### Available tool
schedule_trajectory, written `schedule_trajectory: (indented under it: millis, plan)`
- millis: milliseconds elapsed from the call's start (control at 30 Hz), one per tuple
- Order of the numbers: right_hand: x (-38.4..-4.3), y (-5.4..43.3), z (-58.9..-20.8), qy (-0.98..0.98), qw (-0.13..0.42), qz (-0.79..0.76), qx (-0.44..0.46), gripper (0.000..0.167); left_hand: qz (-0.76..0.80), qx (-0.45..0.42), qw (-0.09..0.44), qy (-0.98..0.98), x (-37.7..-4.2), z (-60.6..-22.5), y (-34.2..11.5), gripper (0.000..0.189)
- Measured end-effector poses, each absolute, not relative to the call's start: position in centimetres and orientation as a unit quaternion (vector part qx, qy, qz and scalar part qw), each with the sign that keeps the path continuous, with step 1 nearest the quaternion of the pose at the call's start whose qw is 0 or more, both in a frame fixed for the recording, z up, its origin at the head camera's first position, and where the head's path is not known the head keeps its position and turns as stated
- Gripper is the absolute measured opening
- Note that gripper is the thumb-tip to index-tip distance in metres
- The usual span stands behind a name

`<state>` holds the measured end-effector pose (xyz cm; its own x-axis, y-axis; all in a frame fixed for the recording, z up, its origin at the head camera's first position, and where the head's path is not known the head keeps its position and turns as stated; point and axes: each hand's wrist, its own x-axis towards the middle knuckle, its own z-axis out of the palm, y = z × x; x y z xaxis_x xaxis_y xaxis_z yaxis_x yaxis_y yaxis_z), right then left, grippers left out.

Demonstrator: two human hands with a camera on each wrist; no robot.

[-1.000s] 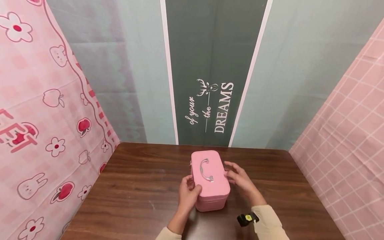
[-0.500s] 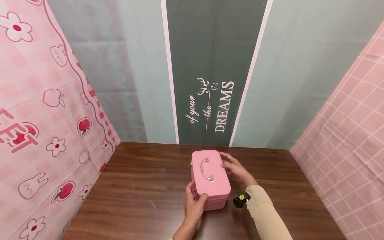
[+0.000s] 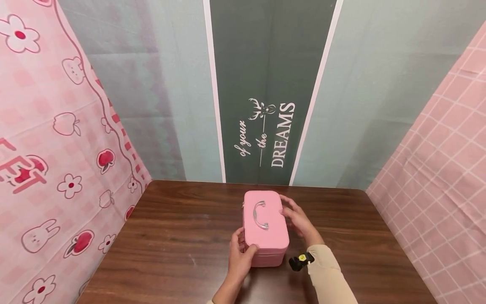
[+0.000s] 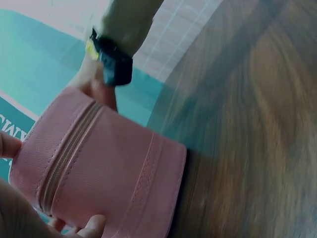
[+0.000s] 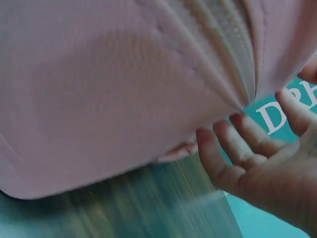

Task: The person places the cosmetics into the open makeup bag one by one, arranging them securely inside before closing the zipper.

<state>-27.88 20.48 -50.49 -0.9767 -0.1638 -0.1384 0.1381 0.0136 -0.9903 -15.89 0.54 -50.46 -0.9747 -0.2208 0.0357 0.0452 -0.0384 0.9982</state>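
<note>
A pink vanity case (image 3: 267,234) with a silver handle (image 3: 258,216) on its lid stands upright on the table. At its near left corner, my left hand (image 3: 240,258) holds it, thumb on the lid's front edge and fingers against the left side. Over on the far right side, my right hand (image 3: 298,217) holds it with the thumb at the lid's edge. The right wrist view has the fingertips of this hand (image 5: 267,168) right at the case's edge. A zipper (image 4: 69,153) runs round below the lid, in the left wrist view.
The dark wooden table (image 3: 171,245) carries the case. A green and grey-blue curtain (image 3: 265,63) hangs behind it. Pink patterned cloths stand at the left (image 3: 57,147) and right (image 3: 444,169). A black wrist camera (image 3: 300,261) sits on my right forearm.
My right hand has come in from beside the case onto its far right side. The left hand has shifted toward the near corner. The case has turned slightly.
</note>
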Motion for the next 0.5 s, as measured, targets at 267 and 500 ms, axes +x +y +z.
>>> schedule_trajectory:
  millis: [267,500]
  plan:
    - [-25.4,19.2,-50.8,0.683,0.047,-0.727,0.046,0.057,-0.731,0.054,0.112,-0.671,-17.1,-50.6,-1.8,0.045]
    - [-23.1,17.4,-50.9,0.662,-0.033,-0.744,0.089,0.059,-0.759,0.074,0.069,-0.644,-18.5,-49.6,-4.2,0.032]
